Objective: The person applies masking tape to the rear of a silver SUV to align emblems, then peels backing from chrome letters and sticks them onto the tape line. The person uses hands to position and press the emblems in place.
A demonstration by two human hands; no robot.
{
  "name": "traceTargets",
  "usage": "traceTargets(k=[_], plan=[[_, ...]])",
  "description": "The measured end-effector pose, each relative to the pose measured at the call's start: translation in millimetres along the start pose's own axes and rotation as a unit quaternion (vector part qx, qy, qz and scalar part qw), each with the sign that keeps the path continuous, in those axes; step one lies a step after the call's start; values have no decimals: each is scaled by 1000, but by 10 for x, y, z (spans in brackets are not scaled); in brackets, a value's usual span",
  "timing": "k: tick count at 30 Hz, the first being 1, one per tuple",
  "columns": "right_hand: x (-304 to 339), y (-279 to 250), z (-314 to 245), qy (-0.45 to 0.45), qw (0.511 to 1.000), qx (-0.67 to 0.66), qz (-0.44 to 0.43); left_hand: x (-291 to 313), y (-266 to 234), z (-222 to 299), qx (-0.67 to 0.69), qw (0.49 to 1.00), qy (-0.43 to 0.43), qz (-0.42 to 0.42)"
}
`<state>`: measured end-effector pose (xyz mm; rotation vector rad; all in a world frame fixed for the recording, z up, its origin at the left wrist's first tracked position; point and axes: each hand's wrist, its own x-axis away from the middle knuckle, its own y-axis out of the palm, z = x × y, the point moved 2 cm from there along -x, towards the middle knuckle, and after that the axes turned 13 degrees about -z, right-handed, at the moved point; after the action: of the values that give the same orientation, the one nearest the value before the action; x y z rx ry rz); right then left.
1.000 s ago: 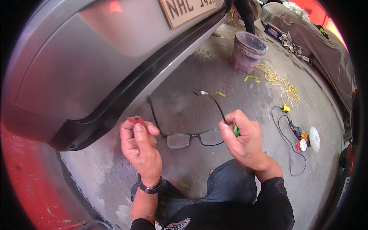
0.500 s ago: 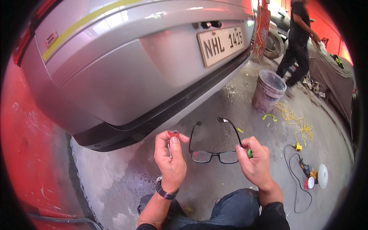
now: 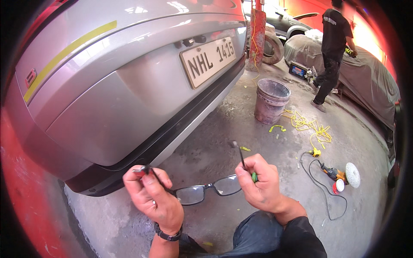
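Black-framed eyeglasses (image 3: pixel 191 195) hang between my hands, lenses toward me and the temple arms pointing away. My left hand (image 3: pixel 161 204) is closed on one temple arm, thumb and fingers pinching near its tip. A small red and metallic piece (image 3: pixel 138 171) shows between the same fingers; its kind is unclear. My right hand (image 3: pixel 263 185) grips the other temple arm near the hinge, its tip standing up above the fingers. Something small and green (image 3: pixel 254 177) sits tucked in the right hand, mostly hidden. A dark watch (image 3: pixel 167 234) is on my left wrist.
A silver car's rear (image 3: pixel 99 116) fills the left side. A stained bucket (image 3: pixel 272 101) stands ahead, near a yellow cord (image 3: pixel 301 122). At right lie a polisher (image 3: pixel 333 173) with a white pad and a red tin (image 3: pixel 338 186). A person (image 3: pixel 333 47) stands by a covered car (image 3: pixel 365 81).
My left hand has moved left and taken hold of the free temple arm. The glasses have tilted and shifted left. The view has turned right, and the person has turned away.
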<state>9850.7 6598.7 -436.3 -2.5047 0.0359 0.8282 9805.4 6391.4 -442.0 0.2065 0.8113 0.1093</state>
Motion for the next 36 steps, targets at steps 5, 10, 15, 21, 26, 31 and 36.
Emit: traceTargets(k=[5,10,15,21,26,31,36], plan=[[-9,-50,-159,-64,997,-2,36,-165,47,413,-86,992,93,16],[12,-104,-403,-68,992,-79,68,-262,38,732,-13,978,205,-26],[119,-15,-460,-62,970,-201,121,-192,91,850,61,961,267,-43],[164,-67,-467,-143,956,-203,157,-53,160,936,99,960,257,-40],[158,-157,-439,-254,949,-139,124,100,126,1023,37,964,244,-96],[108,-18,-484,-261,940,-172,136,147,26,1093,-73,948,297,-82],[333,-176,-568,-162,954,-201,153,212,-131,1214,-135,934,313,-105]])
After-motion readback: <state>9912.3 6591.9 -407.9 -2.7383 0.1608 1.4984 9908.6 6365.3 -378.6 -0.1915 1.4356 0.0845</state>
